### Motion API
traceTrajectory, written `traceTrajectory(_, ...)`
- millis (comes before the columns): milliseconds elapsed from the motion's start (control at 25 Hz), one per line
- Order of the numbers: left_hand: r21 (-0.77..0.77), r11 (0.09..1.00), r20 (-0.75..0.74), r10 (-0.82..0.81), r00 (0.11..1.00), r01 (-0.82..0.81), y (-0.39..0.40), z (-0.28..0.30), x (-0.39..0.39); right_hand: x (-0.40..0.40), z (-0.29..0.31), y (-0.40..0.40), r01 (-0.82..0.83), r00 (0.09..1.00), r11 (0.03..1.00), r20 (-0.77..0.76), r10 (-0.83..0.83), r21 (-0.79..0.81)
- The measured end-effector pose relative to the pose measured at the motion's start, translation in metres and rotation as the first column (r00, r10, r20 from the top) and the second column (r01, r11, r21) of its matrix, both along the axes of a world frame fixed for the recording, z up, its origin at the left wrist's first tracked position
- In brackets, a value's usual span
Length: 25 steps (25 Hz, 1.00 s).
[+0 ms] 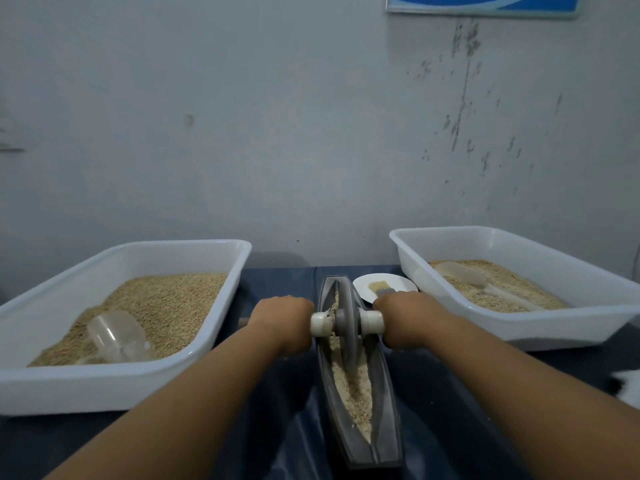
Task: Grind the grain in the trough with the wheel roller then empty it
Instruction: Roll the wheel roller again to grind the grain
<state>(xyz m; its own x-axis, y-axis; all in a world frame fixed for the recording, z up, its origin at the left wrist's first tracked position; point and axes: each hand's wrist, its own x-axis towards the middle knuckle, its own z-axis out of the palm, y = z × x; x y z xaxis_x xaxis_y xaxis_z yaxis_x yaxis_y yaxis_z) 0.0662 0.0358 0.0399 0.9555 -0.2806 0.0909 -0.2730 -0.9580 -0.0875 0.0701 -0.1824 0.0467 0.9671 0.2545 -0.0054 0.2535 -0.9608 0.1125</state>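
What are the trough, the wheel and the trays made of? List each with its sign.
Trough: dull grey, probably cast metal or stone; matte, thick walls.
Wheel: same grey, likely the same material; cream handle sleeves look plastic.
Trays: glossy white plastic; smooth moulded rims.

Both hands' grip on wheel roller (346, 320) handles, wheel in grain-filled trough (388, 403).

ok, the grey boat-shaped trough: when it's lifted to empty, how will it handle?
The grey boat-shaped trough looks rigid, so it likely won't flex. It is long and narrow with ground grain along its length, so it probably tips endwise if gripped off-centre. The loose meal may spill over the low pointed ends.
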Motion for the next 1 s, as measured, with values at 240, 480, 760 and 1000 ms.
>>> traceTrajectory(240, 0.004, 0.999, -0.009, -0.040, 0.999, 0.040, 0.000, 0.002, -0.049, -0.051, 0.004, -0.008, -0.061, 0.998, 0.998, -0.017, 0.061, -0.003)
traceTrajectory(480, 0.044, 0.998, 0.121, -0.045, 0.992, 0.040, 0.001, -0.008, -0.054, -0.061, -0.004, -0.014, -0.046, 0.998, 0.999, 0.039, 0.046, 0.010)
traceTrajectory(760, 0.036, 0.999, 0.206, -0.013, 0.978, 0.005, -0.005, -0.008, 0.015, 0.016, -0.010, -0.004, -0.049, 0.987, 0.998, 0.153, 0.044, 0.028)
traceTrajectory(1000, 0.005, 0.999, 0.023, -0.041, 0.999, 0.041, -0.005, 0.001, -0.008, -0.002, -0.004, -0.002, -0.080, 0.995, 0.997, 0.064, 0.080, -0.007)
